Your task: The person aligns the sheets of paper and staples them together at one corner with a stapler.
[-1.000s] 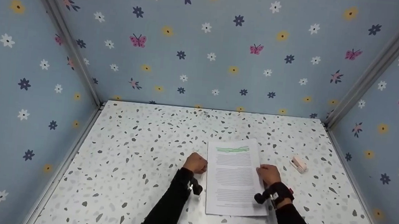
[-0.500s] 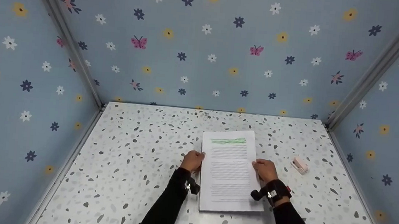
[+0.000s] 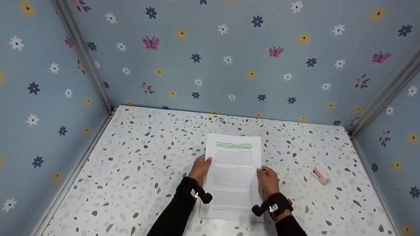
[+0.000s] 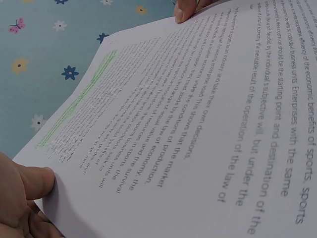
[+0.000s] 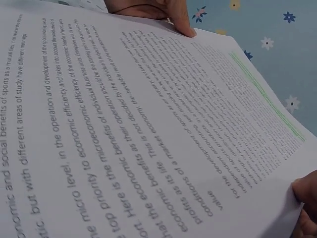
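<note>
Printed sheets of paper (image 3: 232, 180), with green highlighter across the top lines, are held between both hands over the speckled table. At the left edge my left hand (image 3: 200, 168) pinches the paper, thumb on top and fingers curled beneath. My right hand (image 3: 268, 180) grips the opposite edge in the same way. Close up in the left wrist view, the left thumb (image 4: 37, 182) presses on the page near the highlighted end. The right wrist view shows the right thumb (image 5: 304, 191) at the paper's edge. How many sheets there are cannot be told.
A small pale pink stapler (image 3: 320, 175) lies on the speckled table (image 3: 145, 165), to the right of the right hand. Blue walls (image 3: 208, 49) with flowers and butterflies enclose the table at the back and both sides.
Both hands have taken hold of the paper's edges. The paper has shifted left and slightly away from the person, and it now stands straighter. The stapler stays in place.
</note>
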